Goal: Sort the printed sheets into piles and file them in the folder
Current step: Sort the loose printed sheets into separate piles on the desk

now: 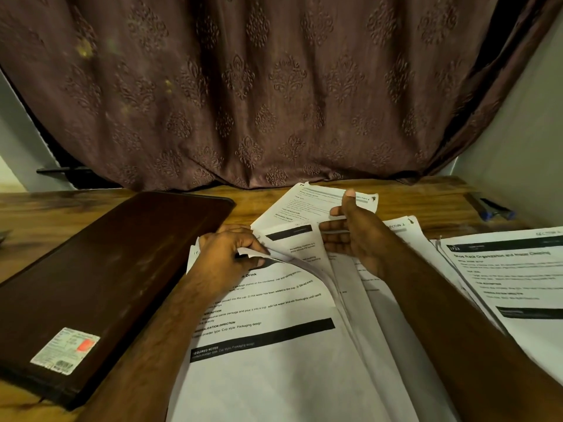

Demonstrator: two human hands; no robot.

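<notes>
The left hand pinches the curled top corner of a sheet in the middle stack; the right hand grips a few lifted sheets near their top edge. A second pile lies to the right on the desk, and the closed folder sits left, unused. To peel well, slide the thumb so only 1 page separates, check its heading, and keep the rest pinned flat.

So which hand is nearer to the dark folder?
Left. The left hand grips paper corners just right of the folder; the right hand is farther right, holding a sheet.
</notes>
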